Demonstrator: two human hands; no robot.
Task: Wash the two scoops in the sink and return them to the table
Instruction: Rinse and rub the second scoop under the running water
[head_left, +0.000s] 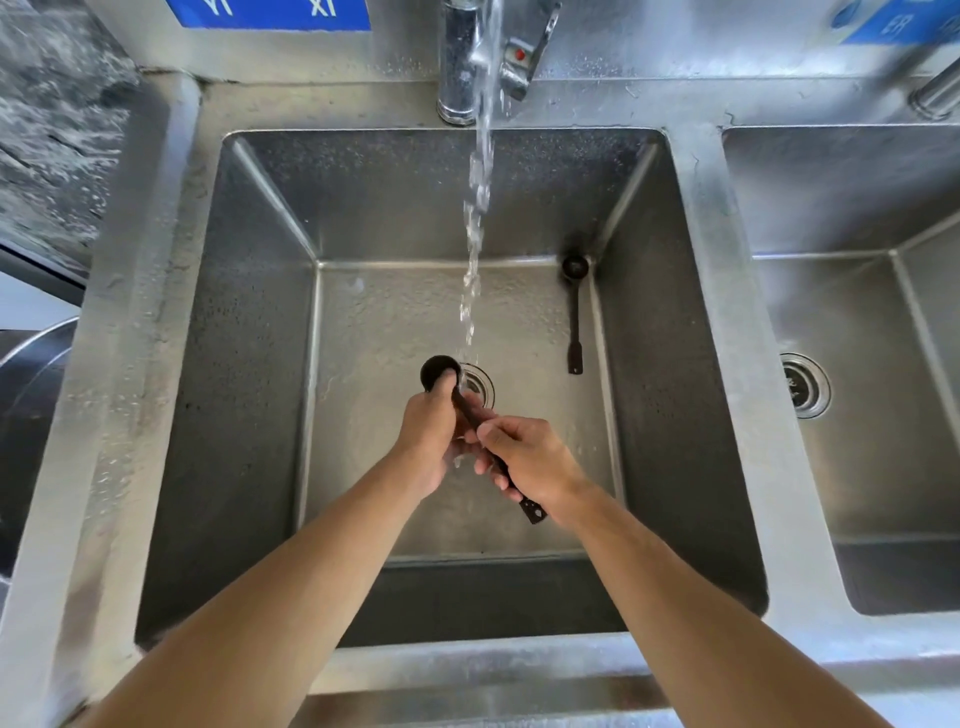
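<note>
Both my hands hold one black scoop (435, 370) over the steel sink basin (249, 322), just above the drain (477, 383). My left hand (431, 436) grips it near the round bowl, which sticks out past my fingers. My right hand (524, 457) is closed around the long handle, whose end pokes out below my palm. Water from the tap (460, 57) runs down in a stream and lands at the scoop's bowl. A second black scoop (574, 312) lies flat on the basin floor at the back right, bowl toward the back wall.
A second basin (883, 467) with its own drain lies to the right, behind a steel divider. The tap's lever with a red dot (524, 52) sits at the back rim. Blue signs hang on the backsplash. A dark curved object shows at the far left edge.
</note>
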